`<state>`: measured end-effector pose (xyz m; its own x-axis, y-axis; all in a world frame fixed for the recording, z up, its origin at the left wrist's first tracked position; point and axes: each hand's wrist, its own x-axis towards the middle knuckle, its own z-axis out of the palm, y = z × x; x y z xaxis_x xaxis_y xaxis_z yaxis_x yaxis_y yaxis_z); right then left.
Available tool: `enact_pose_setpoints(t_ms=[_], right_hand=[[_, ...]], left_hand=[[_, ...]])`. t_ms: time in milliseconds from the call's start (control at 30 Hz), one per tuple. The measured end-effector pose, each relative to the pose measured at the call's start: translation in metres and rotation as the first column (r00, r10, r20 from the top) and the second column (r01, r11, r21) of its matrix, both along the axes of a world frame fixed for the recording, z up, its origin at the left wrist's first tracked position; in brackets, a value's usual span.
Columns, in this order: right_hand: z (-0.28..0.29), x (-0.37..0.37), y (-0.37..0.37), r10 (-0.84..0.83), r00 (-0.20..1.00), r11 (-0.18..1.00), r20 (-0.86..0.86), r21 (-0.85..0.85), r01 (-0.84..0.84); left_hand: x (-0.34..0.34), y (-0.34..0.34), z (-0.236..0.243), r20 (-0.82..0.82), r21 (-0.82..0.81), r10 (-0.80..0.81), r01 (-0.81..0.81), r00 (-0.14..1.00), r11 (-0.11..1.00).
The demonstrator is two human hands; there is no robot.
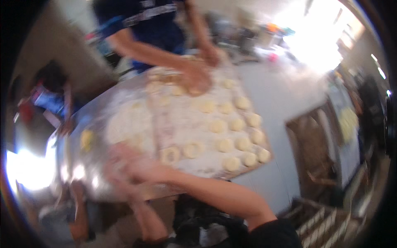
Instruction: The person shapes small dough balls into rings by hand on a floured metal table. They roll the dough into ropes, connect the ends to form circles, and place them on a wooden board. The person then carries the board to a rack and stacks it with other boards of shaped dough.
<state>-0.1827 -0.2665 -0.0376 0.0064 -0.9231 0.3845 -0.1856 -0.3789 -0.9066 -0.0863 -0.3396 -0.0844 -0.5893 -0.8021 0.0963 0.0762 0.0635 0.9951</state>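
Note:
Over the near left part of a metal table (97, 109), both my hands are close together and smeared by motion. My right hand (142, 167) reaches across from the right, and my left hand (118, 171) is partly behind it; whether they hold anything is not visible. Just beyond them lies a pale, flat, floury sheet, apparently dough (128, 124). Nearest to my right hand on a floured board (182, 128) is a ring-shaped dough piece (169, 155), with another ring (193, 149) beside it. Several round dough pieces (236, 125) sit in rows on the board's right side.
Across the table a person in a dark blue shirt (155, 20) has a hand (198, 78) on the board's far end. Another person's hand (66, 126) is at the left table edge. A small yellow lump (86, 139) lies at left. Wooden racks (318, 223) stand lower right.

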Motion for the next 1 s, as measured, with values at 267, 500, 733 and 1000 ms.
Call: enact_pose_setpoints(t_ms=[267,500,733,1000], right_hand=[[-0.034,-0.082,0.112,-0.362,0.897,0.824,-0.256,0.361,0.436],[-0.038,-0.117,0.127,-0.424,0.797,0.733,-0.431,0.353,0.581],[-0.026,-0.127,0.156,-0.604,0.707,0.653,-0.368,0.280,0.704],[-0.019,-0.099,0.170,-0.716,0.698,0.677,0.032,0.280,0.681]], left_hand=[[-0.130,0.135,-0.004,0.124,-0.259,-0.348,0.369,0.929,0.893],[-0.186,0.176,0.022,0.017,-0.205,-0.358,0.353,0.934,0.913],[-0.229,0.227,0.038,0.234,-0.186,-0.456,0.500,0.859,0.846],[-0.101,0.147,0.043,0.504,-0.454,-0.390,0.620,0.771,0.640]])
